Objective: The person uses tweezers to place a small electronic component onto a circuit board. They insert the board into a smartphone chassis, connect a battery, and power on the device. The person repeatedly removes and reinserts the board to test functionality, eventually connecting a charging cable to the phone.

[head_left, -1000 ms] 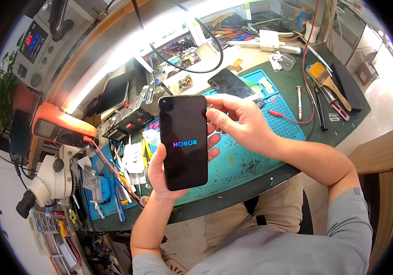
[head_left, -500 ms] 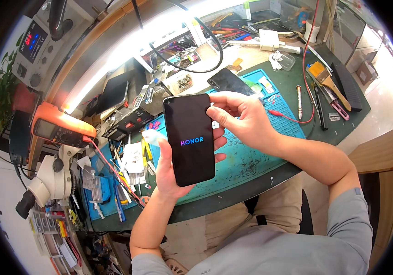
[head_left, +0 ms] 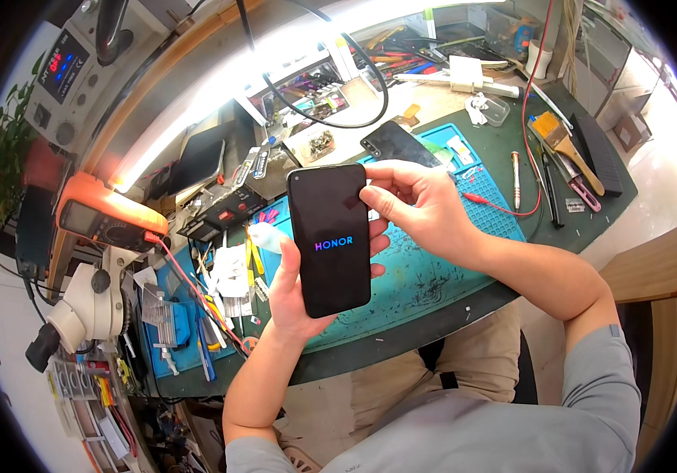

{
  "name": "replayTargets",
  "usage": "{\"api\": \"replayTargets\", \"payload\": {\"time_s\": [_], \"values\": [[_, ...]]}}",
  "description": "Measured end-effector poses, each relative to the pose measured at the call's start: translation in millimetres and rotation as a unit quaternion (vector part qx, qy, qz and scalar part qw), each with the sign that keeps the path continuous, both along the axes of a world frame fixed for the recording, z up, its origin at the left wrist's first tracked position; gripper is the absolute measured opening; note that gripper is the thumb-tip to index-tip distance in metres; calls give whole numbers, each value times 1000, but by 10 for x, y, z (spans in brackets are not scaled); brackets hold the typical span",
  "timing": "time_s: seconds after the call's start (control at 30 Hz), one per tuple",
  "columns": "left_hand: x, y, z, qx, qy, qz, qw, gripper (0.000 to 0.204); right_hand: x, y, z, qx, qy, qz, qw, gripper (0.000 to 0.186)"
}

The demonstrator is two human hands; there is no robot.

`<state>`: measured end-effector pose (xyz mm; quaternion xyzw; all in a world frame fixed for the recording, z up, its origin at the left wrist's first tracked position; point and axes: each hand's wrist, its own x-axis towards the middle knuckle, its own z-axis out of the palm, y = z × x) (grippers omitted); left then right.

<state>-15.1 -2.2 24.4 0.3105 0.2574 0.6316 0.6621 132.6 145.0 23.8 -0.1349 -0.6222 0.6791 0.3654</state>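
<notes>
A black smartphone [head_left: 329,272] is held upright in front of me, its dark screen lit with a small coloured logo. My left hand [head_left: 289,292] wraps round its lower part, thumb along the left edge and fingertips showing past the right edge. At the upper right edge, my right hand [head_left: 415,203] pinches the phone between thumb and curled fingers. Beyond it, a dark phone back cover with a camera cutout [head_left: 403,143] lies on the blue-green work mat [head_left: 433,276].
An orange multimeter [head_left: 106,217] stands at left, above a white microscope part [head_left: 90,311]. A brush [head_left: 567,142], a screwdriver [head_left: 516,180] and a red test lead [head_left: 504,206] lie at right. Tweezers and small tools crowd the left. A black cable [head_left: 382,98] loops over the back.
The view has shifted very slightly. Both hands keep their hold on the phone, and its screen shows the same logo.
</notes>
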Motion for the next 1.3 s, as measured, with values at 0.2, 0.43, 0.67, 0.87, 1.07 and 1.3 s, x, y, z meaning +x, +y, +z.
{"api": "replayTargets", "payload": {"time_s": [0.2,0.43,0.67,0.87,1.07,1.3], "values": [[18,6,-32,-11,-14,24,1000,94,-9,19,-17,17,-4,-8,1000,28],[6,24,-50,3,-11,27,1000,98,27,22,28,6,-7,7,1000,29],[74,31,-15,-34,19,77,996,95,39,46,15,30,-39,17,999,30],[30,27,-18,-21,18,62,998,95,65,38,71,62,-52,11,997,33],[26,9,-20,-3,-34,51,998,89,272,505,468,303,-195,-136,923,31],[67,11,41,21,-64,49,997,89,1472,909,544,417,-526,-350,654,28]]}}
